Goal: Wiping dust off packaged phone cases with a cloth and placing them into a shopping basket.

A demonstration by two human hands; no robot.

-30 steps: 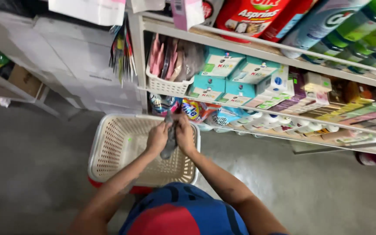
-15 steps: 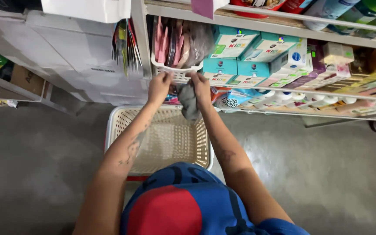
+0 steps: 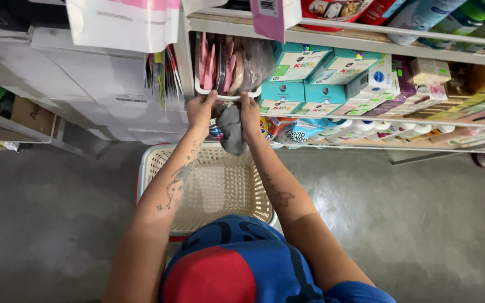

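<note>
1. Head view: the left hand (image 3: 199, 110) and right hand (image 3: 249, 112) each gripped the lower rim of a small white lattice basket (image 3: 225, 94) on the metal shelf (image 3: 332, 35).
2. A limp grey cloth (image 3: 232, 129) hung between the hands, over a cream perforated plastic basket (image 3: 209, 185) on the floor.

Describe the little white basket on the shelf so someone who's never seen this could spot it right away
Find the shelf unit and follow its upper shelf to the left end. There sits a small white basket, gripped by the left hand and right hand. Unlike the teal boxes beside it, it holds pink packets.
</note>
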